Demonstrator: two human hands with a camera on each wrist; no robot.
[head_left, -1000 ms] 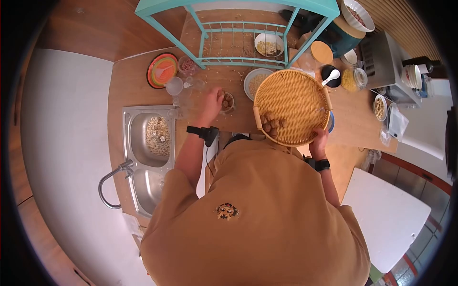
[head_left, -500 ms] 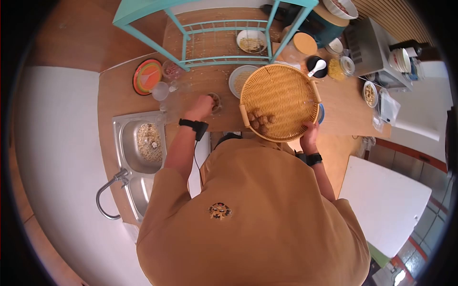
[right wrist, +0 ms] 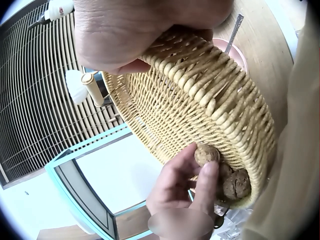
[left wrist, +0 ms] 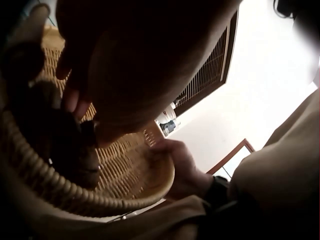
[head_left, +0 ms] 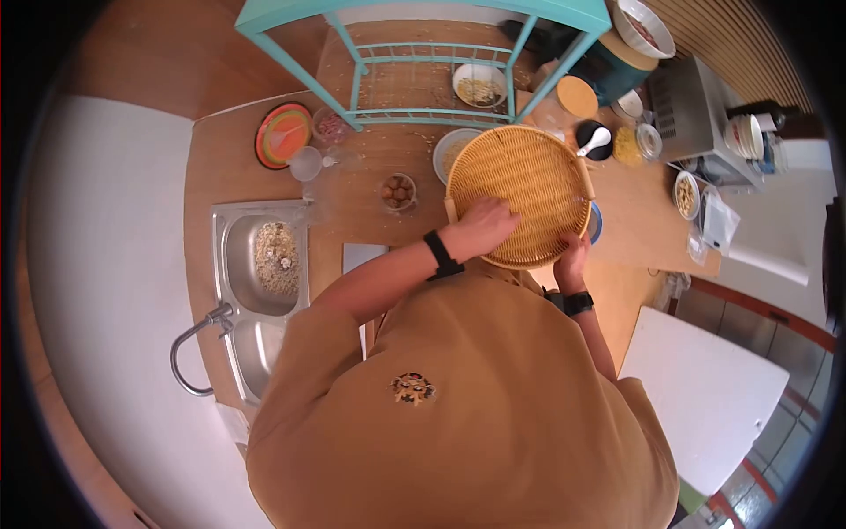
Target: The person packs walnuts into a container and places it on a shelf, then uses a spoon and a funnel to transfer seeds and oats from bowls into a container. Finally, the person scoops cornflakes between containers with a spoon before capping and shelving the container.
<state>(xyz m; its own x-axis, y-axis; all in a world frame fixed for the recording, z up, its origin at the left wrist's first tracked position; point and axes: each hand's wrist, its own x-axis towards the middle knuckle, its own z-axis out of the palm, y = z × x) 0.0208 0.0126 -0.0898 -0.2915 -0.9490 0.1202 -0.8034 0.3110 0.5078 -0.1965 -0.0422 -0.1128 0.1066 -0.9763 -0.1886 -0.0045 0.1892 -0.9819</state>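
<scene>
Left hand point(head_left: 486, 227) moved inside basket point(head_left: 539, 181), pinching walnut point(right wrist: 206, 154); right hand point(head_left: 573, 258) grips rim point(right wrist: 187, 82).

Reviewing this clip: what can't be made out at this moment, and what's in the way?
- Head view: how many nuts lie in the basket; the left hand covers them.
- Head view: contents of the blue-rimmed dish; the basket overlaps it.
- Left wrist view: detail inside the basket; deep shadow.
- Right wrist view: the right hand's fingertips, mostly behind the basket wall; its upper part is cut off by the top edge.
</scene>
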